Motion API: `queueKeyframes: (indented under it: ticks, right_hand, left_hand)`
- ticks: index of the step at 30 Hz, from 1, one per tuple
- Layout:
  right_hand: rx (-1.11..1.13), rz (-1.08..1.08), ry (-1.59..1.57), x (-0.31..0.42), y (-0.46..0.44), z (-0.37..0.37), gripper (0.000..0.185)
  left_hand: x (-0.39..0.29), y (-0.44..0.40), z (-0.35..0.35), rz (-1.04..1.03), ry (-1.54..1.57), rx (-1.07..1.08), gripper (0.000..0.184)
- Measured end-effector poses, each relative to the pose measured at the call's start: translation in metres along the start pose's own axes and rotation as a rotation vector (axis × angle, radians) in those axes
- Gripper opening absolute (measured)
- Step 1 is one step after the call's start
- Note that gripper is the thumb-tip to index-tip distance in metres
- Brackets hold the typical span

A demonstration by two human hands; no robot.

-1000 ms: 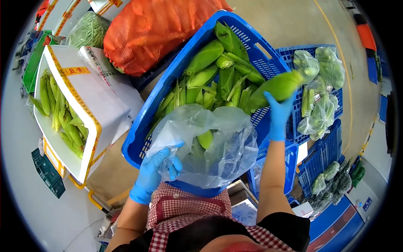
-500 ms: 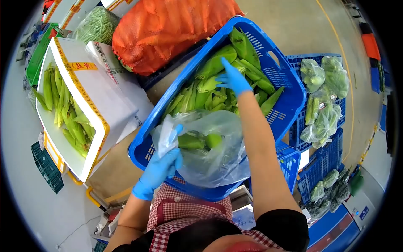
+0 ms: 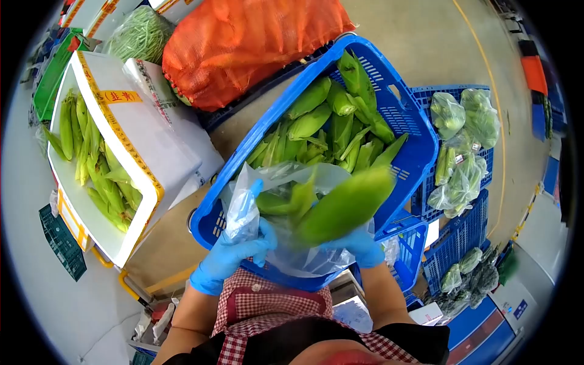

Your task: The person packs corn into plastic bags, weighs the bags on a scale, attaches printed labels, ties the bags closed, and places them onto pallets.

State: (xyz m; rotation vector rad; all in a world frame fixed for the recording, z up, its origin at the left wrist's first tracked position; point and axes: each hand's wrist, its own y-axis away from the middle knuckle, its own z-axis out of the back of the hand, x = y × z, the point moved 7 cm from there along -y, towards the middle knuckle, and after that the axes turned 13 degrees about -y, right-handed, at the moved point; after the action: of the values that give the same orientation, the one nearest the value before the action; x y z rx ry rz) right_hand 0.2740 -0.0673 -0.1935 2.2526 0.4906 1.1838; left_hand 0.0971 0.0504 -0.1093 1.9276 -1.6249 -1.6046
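My left hand (image 3: 234,252), in a blue glove, is closed on the gathered rim of a clear plastic bag (image 3: 240,210). The bag's mouth gapes over the near end of a blue crate (image 3: 213,182), and green husked corn shows inside it. My right hand (image 3: 359,246), also gloved, grips an ear of corn (image 3: 350,207) in its green husk, blurred by motion, at the bag's mouth. Its fingers are partly hidden by the ear. More ears of corn (image 3: 310,121) lie heaped in the crate beyond the bag.
On the left, a white foam box (image 3: 152,158) lies tipped with green corn inside. An orange mesh sack (image 3: 249,48) sits behind the crate. Bagged vegetables (image 3: 465,176) rest on a blue pallet (image 3: 420,201) to the right.
My right hand has come back from the far heap to the bag with an ear of corn. My left hand keeps hold of the bag's rim.
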Motion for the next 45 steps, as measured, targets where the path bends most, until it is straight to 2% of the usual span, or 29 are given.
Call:
queueKeyframes:
  ticks: [3,4,5,6,7,8,10,11,13,15,16,18,19,21,22,23,24,27,28,29,30,31,32,34,37,38,40,43,45]
  right_hand:
    - [0.301,-0.196,0.709,0.012,-0.025,0.000,0.062]
    - [0.155,-0.119,0.149,0.034,-0.047,0.013,0.045]
    - [0.087,-0.039,-0.048,0.052,-0.082,0.039,0.036]
    - [0.036,0.052,-0.239,0.069,-0.115,0.066,0.039]
    - [-0.345,0.142,-0.019,0.077,-0.153,0.082,0.044]
    - [-0.511,0.108,0.060,0.049,-0.200,0.105,0.052]
    - [-0.565,-0.295,0.065,-0.022,-0.263,0.135,0.060]
    - [-0.707,-0.491,-0.174,-0.054,-0.270,0.138,0.062]
    - [-0.643,-0.375,-0.375,-0.081,-0.295,0.135,0.056]
    - [-0.537,-0.281,-0.400,-0.073,-0.284,0.133,0.055]
    - [-0.485,-0.233,-0.413,-0.057,-0.266,0.121,0.054]
    - [-0.378,-0.184,-0.704,-0.027,-0.225,0.100,0.052]
    - [-0.250,-0.081,-0.801,0.006,-0.189,0.074,0.051]
    - [-0.124,0.052,-0.782,0.038,-0.125,0.044,0.054]
    - [-0.077,0.140,-0.597,0.046,-0.096,0.037,0.059]
    - [-0.097,0.134,-0.273,0.058,-0.073,0.022,0.060]
    - [-0.019,0.115,-0.161,0.041,-0.058,0.030,0.064]
    - [0.100,-0.050,0.313,0.068,-0.033,-0.020,0.058]
    - [0.259,-0.261,0.821,0.064,-0.054,-0.004,0.048]
    - [0.067,-0.089,0.539,0.071,-0.081,0.018,0.038]
    - [-0.075,0.089,0.190,0.088,-0.113,0.034,0.037]
    - [-0.153,0.314,0.245,0.100,-0.153,0.053,0.044]
    - [-0.300,0.612,0.856,0.111,-0.182,0.061,0.047]
    - [-0.528,0.419,1.551,0.070,-0.264,0.102,0.046]
    - [-0.834,0.326,2.245,0.042,-0.313,0.135,0.045]
    - [-0.759,0.196,2.261,0.040,-0.323,0.141,0.045]
    - [-0.590,-0.058,2.287,0.041,-0.328,0.146,0.045]
    - [-0.431,-0.219,1.719,0.080,-0.279,0.118,0.043]
    - [-0.419,-0.149,0.717,0.064,-0.258,0.203,0.040]
  left_hand:
    - [-0.001,0.000,0.002,0.020,0.036,0.035,0.086]
    - [0.002,0.002,0.002,0.044,0.034,0.048,0.086]
    - [0.005,0.002,0.001,0.067,0.032,0.064,0.086]
    - [0.009,0.002,0.000,0.086,0.033,0.081,0.086]
    - [0.017,0.001,0.000,0.093,0.001,0.072,0.088]
    - [0.027,-0.001,0.000,0.102,-0.031,0.062,0.089]
    - [0.029,-0.001,-0.005,0.165,0.007,0.080,0.088]
    - [0.030,-0.001,-0.006,0.171,0.004,0.098,0.088]
    - [0.035,0.004,-0.012,0.187,0.001,0.136,0.089]
    - [0.034,0.007,-0.007,0.143,0.003,0.068,0.082]
    - [0.035,0.009,-0.001,0.120,0.001,0.042,0.080]
    - [0.031,0.012,0.011,0.084,-0.004,-0.021,0.073]
    - [0.029,0.014,0.017,0.074,-0.007,-0.058,0.068]
    - [0.024,0.013,0.019,0.023,0.015,-0.061,0.074]
    - [0.017,0.013,0.015,0.004,0.037,-0.057,0.076]
    - [0.011,0.013,0.012,-0.018,0.057,-0.056,0.077]
    - [0.008,0.013,0.008,-0.025,0.096,-0.038,0.081]
    - [0.007,0.013,0.002,-0.070,0.153,0.025,0.084]
    - [0.010,0.014,0.003,-0.033,0.122,0.019,0.086]
    - [0.012,0.016,0.003,0.006,0.092,0.013,0.087]
    - [0.016,0.018,0.003,0.043,0.064,0.006,0.089]
    - [0.019,0.020,0.003,0.041,0.024,0.008,0.090]
    - [0.024,0.022,0.004,0.036,-0.018,0.008,0.090]
    - [0.031,0.022,0.006,-0.028,-0.010,-0.047,0.092]
    - [0.040,0.024,0.023,0.069,0.029,-0.176,0.092]
    - [0.039,0.028,0.022,0.000,0.019,-0.023,0.086]
    - [0.041,0.032,0.016,0.058,0.094,0.015,0.085]
    - [0.045,0.036,0.019,0.115,0.081,0.046,0.080]
    - [0.049,0.036,0.018,0.208,-0.010,0.013,0.079]
